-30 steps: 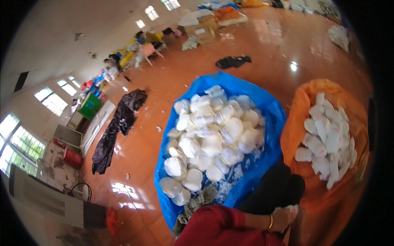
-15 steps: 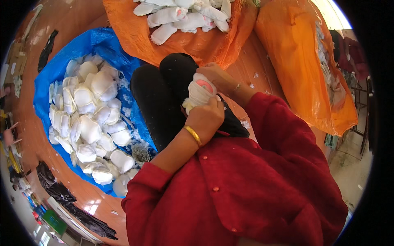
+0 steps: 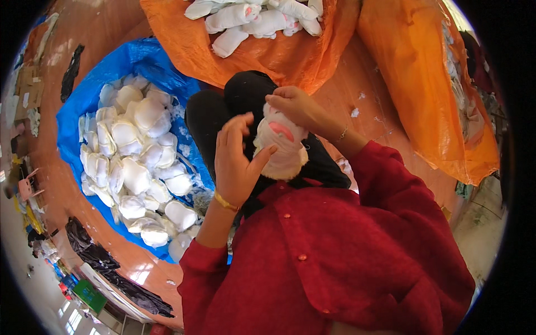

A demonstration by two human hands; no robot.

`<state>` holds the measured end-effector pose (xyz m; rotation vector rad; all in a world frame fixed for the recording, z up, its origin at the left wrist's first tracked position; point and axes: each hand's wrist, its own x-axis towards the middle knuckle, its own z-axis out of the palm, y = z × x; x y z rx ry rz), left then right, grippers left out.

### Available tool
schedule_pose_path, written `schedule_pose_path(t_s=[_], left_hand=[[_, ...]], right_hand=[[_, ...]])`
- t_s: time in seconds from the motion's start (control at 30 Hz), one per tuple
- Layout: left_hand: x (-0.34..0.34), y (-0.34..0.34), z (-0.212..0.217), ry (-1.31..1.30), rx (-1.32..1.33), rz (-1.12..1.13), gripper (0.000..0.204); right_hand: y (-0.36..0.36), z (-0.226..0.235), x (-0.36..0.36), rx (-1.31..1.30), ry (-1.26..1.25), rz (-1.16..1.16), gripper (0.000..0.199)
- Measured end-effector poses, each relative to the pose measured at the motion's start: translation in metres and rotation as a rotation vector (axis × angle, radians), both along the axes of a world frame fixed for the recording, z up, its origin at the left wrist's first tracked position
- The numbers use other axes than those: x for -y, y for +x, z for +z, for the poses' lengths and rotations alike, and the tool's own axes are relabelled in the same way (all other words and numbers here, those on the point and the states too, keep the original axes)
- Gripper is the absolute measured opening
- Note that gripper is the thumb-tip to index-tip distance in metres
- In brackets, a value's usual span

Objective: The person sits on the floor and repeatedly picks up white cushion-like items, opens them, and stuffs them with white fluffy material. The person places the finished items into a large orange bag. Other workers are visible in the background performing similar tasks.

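the r hand [image 3: 298, 110] has its thumb and fingertips pinched on the far end of a soft white toy [image 3: 279, 149]. the l hand [image 3: 231, 162] is let go, w/ its fingers spread and a bit bent; its thumb is over the l side of the toy, but i can't tell if it's touching. the toy is in front of the person, over the black pants [image 3: 204, 125], b/w the two hands. it's prob v light and squishy, so it'd bend and sag if held at one end only. it doesn't look slippery or easy to break. best hold is prob a pinch on the far end + a flat hand under the fat middle. it's roundish and a bit long, w/ thin wrinkly cloth, a smooth pink patch [image 3: 281, 131] and a fuzzy, creamy near edge. further out, on the l, a shiny, crinkly blue sack [image 3: 71, 125] has lots of puffy white rounds [image 3: 135, 174] and loose fluff [image 3: 185, 149]. on the far side, an orange sack [image 3: 251, 68] has long white stuffed pcs [image 3: 229, 42], some w/ pink bits. another orange sack [image 3: 402, 84] is on the r, creased and plasticky. the floor [image 3: 120, 19] looks hard, shiny and reddish.
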<state>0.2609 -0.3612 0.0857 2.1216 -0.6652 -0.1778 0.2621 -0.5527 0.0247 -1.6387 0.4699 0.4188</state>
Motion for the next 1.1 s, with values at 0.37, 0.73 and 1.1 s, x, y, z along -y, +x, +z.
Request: schedule_pose_path(t_s=[0.37, 0.73, 1.1], left_hand=[[-0.005, -0.012, -0.009, -0.551, -1.041, 0.018, 0.040], [-0.016, -0.026, 0.005, -0.217, -0.454, -0.046, 0.046], [0.008, -0.015, -0.028, 0.000, 0.323, -0.249, 0.020]], right_hand=[[-0.049, 0.024, 0.001, 0.475, 0.050, 0.157, 0.065], [-0.081, 0.033, -0.006, 0.495, -0.406, 0.645, 0.053], [-0.081, 0.030, -0.007, 0.518, -0.375, 0.595, 0.057]])
